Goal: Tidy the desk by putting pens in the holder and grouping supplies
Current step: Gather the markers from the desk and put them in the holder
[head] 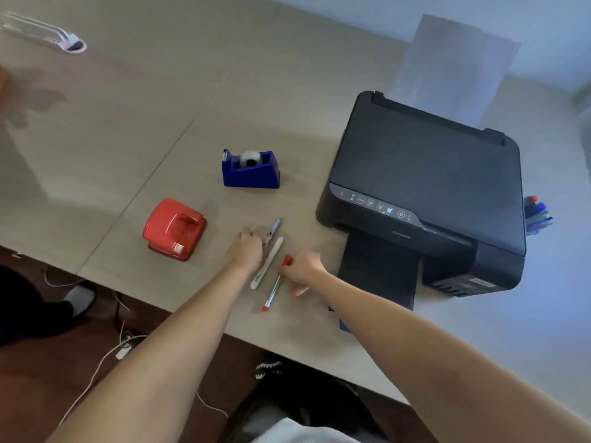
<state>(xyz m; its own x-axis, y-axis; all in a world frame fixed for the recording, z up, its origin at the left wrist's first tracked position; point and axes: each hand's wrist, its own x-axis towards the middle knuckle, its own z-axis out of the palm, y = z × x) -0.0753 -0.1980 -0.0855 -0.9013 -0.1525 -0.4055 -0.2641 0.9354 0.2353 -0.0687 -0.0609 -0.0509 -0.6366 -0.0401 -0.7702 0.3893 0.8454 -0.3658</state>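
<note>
Three pens lie side by side near the desk's front edge: a light blue pen (274,228), a white pen (268,263) and a red pen (277,282). My left hand (246,251) rests on the desk with its fingers curled at the blue pen's lower end. My right hand (302,270) pinches the red pen near its cap. A pen holder (537,215) with several pens in it shows behind the printer's right side, mostly hidden.
A black printer (425,187) fills the right of the beige desk (128,123), with paper upright in its rear tray. A blue tape dispenser (251,169) and a red hole punch (174,228) stand left of the pens. Cables lie on the floor.
</note>
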